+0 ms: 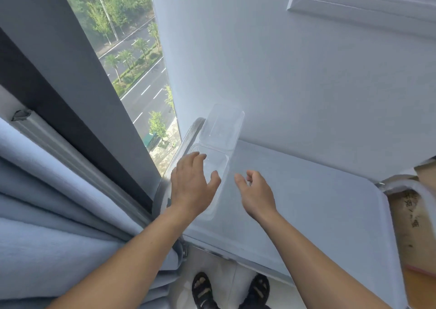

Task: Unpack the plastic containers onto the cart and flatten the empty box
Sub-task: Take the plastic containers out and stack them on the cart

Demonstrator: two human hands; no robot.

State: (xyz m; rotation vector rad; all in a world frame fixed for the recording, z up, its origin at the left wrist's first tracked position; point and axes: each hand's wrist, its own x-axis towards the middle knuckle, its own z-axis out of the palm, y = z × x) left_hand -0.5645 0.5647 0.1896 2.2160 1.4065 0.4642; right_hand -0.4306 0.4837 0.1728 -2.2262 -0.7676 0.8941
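Clear container (213, 167) at cart (306, 202) left edge, long axis pointing away from body. Left hand (191, 186) spread over near half, contact unclear. Right hand (256, 190) just beside, loosely curled, empty.

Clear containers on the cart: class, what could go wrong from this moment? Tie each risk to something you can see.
1. The clear containers sit along the left edge of the cart top, by the handle; a nudge from the left hand above them might tip one off.
2. They nearly vanish against the pale cart top, so the open right hand could misjudge an edge and knock them.
3. The far one looks tilted upward and may topple.
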